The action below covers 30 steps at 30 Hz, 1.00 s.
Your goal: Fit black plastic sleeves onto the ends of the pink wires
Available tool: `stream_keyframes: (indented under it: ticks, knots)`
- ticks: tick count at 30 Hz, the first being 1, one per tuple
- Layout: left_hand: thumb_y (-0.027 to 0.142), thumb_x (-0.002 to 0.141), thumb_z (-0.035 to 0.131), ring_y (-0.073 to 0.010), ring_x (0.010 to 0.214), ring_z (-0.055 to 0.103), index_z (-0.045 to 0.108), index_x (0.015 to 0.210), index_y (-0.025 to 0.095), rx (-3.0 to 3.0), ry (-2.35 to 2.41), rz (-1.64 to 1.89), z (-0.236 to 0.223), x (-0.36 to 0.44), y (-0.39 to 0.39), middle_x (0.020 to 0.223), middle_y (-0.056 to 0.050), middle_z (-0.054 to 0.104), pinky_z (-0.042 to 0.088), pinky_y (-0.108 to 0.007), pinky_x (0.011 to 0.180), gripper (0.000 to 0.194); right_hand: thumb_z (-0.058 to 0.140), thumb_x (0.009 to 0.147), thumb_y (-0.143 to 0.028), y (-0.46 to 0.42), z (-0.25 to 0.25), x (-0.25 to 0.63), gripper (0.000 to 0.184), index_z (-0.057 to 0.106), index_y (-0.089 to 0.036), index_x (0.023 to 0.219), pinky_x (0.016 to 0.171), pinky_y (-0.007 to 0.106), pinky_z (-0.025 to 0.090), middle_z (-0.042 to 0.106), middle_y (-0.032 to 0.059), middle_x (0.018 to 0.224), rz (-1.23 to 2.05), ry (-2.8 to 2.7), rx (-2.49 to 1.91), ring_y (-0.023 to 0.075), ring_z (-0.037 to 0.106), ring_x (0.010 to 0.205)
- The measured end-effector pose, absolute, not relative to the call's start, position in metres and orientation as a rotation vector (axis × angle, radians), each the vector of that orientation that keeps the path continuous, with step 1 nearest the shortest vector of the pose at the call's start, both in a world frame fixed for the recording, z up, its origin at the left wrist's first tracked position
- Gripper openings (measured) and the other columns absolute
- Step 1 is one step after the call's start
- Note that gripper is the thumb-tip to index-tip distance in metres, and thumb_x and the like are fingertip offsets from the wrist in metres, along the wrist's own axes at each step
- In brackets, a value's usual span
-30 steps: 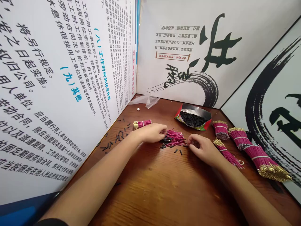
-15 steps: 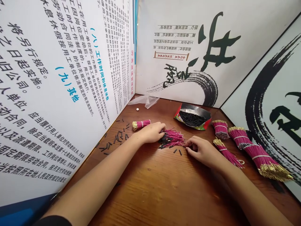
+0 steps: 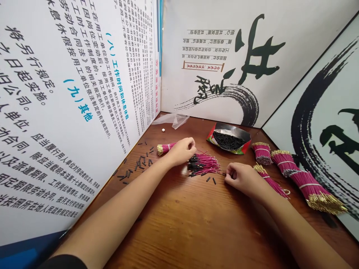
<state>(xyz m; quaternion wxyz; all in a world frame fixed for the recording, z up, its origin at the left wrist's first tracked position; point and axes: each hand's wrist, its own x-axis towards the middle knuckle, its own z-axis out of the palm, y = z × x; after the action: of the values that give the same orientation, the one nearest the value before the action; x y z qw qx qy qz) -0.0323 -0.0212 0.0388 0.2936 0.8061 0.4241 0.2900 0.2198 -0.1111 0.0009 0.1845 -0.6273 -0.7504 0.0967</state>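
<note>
A loose pile of pink wires with black sleeved ends [image 3: 203, 164] lies on the wooden table [image 3: 179, 224]. My left hand [image 3: 182, 150] rests with curled fingers at the pile's left top edge, next to a tied pink wire bundle with gold tips [image 3: 166, 147]; what its fingers hold is hidden. My right hand [image 3: 241, 177] sits at the pile's right end, its fingers pinched together on something too small to make out. Two short black sleeves [image 3: 211, 180] lie between the hands.
An open foil bag of black sleeves [image 3: 229, 141] stands behind the pile. Tied pink wire bundles [image 3: 303, 181] lie at the right. Several loose black sleeves [image 3: 138, 164] are scattered by the left printed panel [image 3: 70, 104]. A clear plastic bag [image 3: 172, 119] lies at the back.
My left hand has lifted off the pile and moved back and left toward the tied bundle. My right hand has stayed at the pile's right end, fingers still pinched.
</note>
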Motion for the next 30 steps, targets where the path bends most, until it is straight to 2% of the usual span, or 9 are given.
stream_keyframes:
  ticks: [3, 7, 9, 12, 14, 17, 22, 25, 30]
  knots:
    - [0.019, 0.079, 0.047, -0.0096, 0.062, 0.045, 0.039, 0.067, 0.019, 1.888, 1.09, 0.988, 0.044, -0.033, -0.018, 0.064, 0.004, 0.046, 0.038, -0.024, 0.061, 0.015, 0.058, 0.067, -0.024, -0.111, 0.005, 0.22, 0.006, 0.053, -0.024, 0.063, 0.054, 0.028, 0.036, 0.063, -0.0006, 0.06, 0.318, -2.067, -1.755, 0.0157, 0.055, 0.054]
    - [0.021, 0.082, 0.047, -0.009, 0.069, 0.057, 0.039, 0.071, 0.019, 1.61, 0.907, 1.11, 0.055, -0.037, -0.016, 0.073, 0.0, 0.059, 0.045, -0.022, 0.064, 0.013, 0.057, 0.067, -0.025, -0.112, 0.009, 0.22, 0.006, 0.051, -0.024, 0.065, 0.053, 0.027, 0.038, 0.061, -0.0025, 0.057, 0.403, -2.02, -1.731, 0.0153, 0.054, 0.052]
    - [0.021, 0.084, 0.045, -0.0093, 0.067, 0.06, 0.035, 0.074, 0.02, 1.523, 0.826, 1.084, 0.062, -0.037, -0.019, 0.072, 0.0, 0.061, 0.046, -0.022, 0.063, 0.013, 0.056, 0.068, -0.026, -0.112, 0.01, 0.22, 0.003, 0.055, -0.024, 0.07, 0.054, 0.027, 0.04, 0.06, -0.0027, 0.059, 0.446, -1.972, -1.698, 0.0149, 0.053, 0.053]
    - [0.021, 0.086, 0.042, -0.0069, 0.05, 0.052, 0.032, 0.078, 0.022, 1.56, 0.753, 0.971, 0.068, -0.033, -0.029, 0.058, 0.006, 0.05, 0.041, -0.02, 0.053, 0.014, 0.055, 0.073, -0.029, -0.113, 0.014, 0.215, 0.011, 0.062, -0.023, 0.079, 0.054, 0.027, 0.041, 0.063, -0.0004, 0.066, 0.464, -1.813, -1.648, 0.0148, 0.054, 0.055]
    - [0.022, 0.086, 0.043, -0.005, 0.046, 0.042, 0.034, 0.08, 0.021, 1.668, 0.716, 0.896, 0.068, -0.027, -0.037, 0.057, 0.009, 0.044, 0.034, -0.019, 0.05, 0.011, 0.054, 0.076, -0.032, -0.116, 0.02, 0.206, 0.015, 0.064, -0.022, 0.079, 0.055, 0.027, 0.042, 0.065, 0.0014, 0.071, 0.442, -1.673, -1.61, 0.015, 0.054, 0.058]
    - [0.021, 0.085, 0.048, -0.0056, 0.054, 0.038, 0.042, 0.079, 0.019, 1.921, 0.644, 0.786, 0.064, -0.018, -0.05, 0.062, 0.007, 0.041, 0.032, -0.02, 0.053, 0.009, 0.054, 0.078, -0.033, -0.123, 0.03, 0.186, 0.016, 0.065, -0.022, 0.077, 0.055, 0.028, 0.043, 0.064, 0.0019, 0.069, 0.438, -1.528, -1.543, 0.0153, 0.054, 0.058]
    - [0.026, 0.089, 0.047, -0.009, 0.064, 0.048, 0.049, 0.083, 0.019, 2.129, 0.712, 0.526, 0.056, -0.009, -0.062, 0.072, 0.004, 0.055, 0.036, -0.022, 0.058, 0.009, 0.056, 0.08, -0.036, -0.133, 0.04, 0.162, 0.017, 0.067, -0.022, 0.082, 0.066, 0.03, 0.051, 0.07, 0.0048, 0.081, 0.461, -1.407, -1.417, 0.0187, 0.063, 0.072]
    - [0.026, 0.09, 0.047, -0.0105, 0.071, 0.053, 0.051, 0.086, 0.019, 2.126, 0.753, 0.492, 0.053, -0.007, -0.062, 0.08, 0.002, 0.061, 0.04, -0.022, 0.063, 0.009, 0.06, 0.081, -0.038, -0.135, 0.039, 0.159, 0.019, 0.069, -0.022, 0.085, 0.072, 0.033, 0.053, 0.071, 0.0059, 0.085, 0.471, -1.391, -1.383, 0.0202, 0.065, 0.079]
    - [0.025, 0.089, 0.047, -0.0118, 0.074, 0.054, 0.052, 0.088, 0.02, 2.163, 0.773, 0.495, 0.048, -0.004, -0.061, 0.083, 0.001, 0.063, 0.041, -0.023, 0.065, 0.007, 0.062, 0.08, -0.039, -0.133, 0.036, 0.161, 0.02, 0.07, -0.022, 0.085, 0.073, 0.033, 0.054, 0.072, 0.006, 0.086, 0.49, -1.399, -1.38, 0.0203, 0.066, 0.078]
